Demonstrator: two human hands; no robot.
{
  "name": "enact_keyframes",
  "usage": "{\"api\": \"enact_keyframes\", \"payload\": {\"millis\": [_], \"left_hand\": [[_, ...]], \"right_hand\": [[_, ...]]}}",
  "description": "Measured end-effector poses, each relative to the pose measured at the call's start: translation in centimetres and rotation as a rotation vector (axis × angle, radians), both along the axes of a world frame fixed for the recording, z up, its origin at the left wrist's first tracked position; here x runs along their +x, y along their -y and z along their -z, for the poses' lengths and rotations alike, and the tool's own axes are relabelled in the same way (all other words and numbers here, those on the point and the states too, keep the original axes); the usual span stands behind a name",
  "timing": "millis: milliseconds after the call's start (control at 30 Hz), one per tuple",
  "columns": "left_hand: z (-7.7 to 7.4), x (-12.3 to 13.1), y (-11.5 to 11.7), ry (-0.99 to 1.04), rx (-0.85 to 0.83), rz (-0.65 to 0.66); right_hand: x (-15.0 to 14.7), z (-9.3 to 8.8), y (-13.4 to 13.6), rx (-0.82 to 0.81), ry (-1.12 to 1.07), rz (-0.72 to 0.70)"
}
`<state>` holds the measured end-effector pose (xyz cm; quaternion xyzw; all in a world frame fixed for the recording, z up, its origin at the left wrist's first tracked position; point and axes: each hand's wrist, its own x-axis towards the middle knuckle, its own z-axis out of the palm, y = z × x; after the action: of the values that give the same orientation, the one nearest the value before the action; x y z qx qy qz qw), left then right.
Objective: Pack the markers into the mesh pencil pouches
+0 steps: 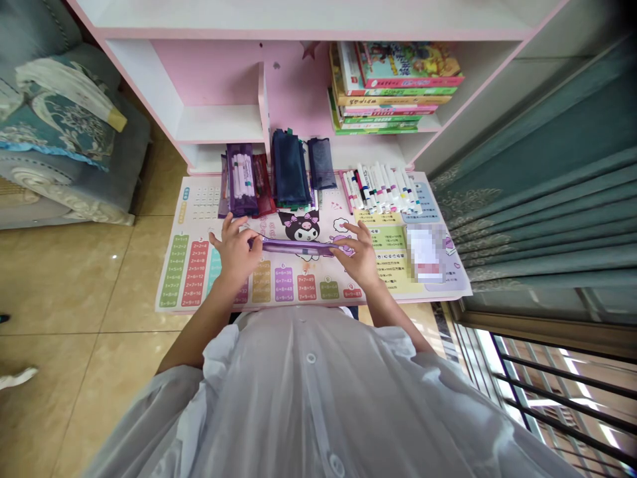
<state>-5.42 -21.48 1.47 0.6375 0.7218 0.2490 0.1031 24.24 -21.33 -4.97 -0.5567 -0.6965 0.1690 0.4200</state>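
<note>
Between my hands a purple mesh pencil pouch (298,247) is stretched sideways above the desk mat, its zipper edge facing up. My left hand (237,251) pinches its left end between thumb and forefinger, the other fingers spread. At the right end, my right hand (359,255) grips the corner the same way. Beyond the left hand lie filled purple pouches (242,176) with markers showing through the mesh, and a dark red pouch (263,182). Dark blue pouches (289,169) are stacked in the middle, with a smaller navy pouch (322,162) beside them. Loose white markers (383,187) lie in a row farther right.
A printed desk mat (192,292) with times tables covers the desk. Stacked books (393,99) sit on the shelf behind. A blurred white rectangular item (425,252) lies on the right. Teal curtains (547,166) hang at the right, and an upholstered sofa (74,119) stands left.
</note>
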Motion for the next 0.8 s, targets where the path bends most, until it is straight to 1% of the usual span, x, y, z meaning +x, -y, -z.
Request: {"api": "enact_keyframes", "payload": {"millis": [267,467,633,800], "left_hand": [[-0.2,-0.9,-0.1,0.017,0.014,-0.049],[-0.4,-1.2,-0.1,0.030,0.014,-0.050],[-0.5,-1.5,-0.2,0.031,0.012,-0.081],[-0.5,-1.8,-0.3,0.056,-0.010,-0.097]], "right_hand": [[0.5,-0.1,0.0,-0.007,-0.006,0.023],[0.7,-0.3,0.1,-0.022,0.004,0.015],[0.8,-0.2,0.1,-0.047,-0.002,0.018],[0.9,-0.1,0.0,-0.034,0.009,0.012]]}}
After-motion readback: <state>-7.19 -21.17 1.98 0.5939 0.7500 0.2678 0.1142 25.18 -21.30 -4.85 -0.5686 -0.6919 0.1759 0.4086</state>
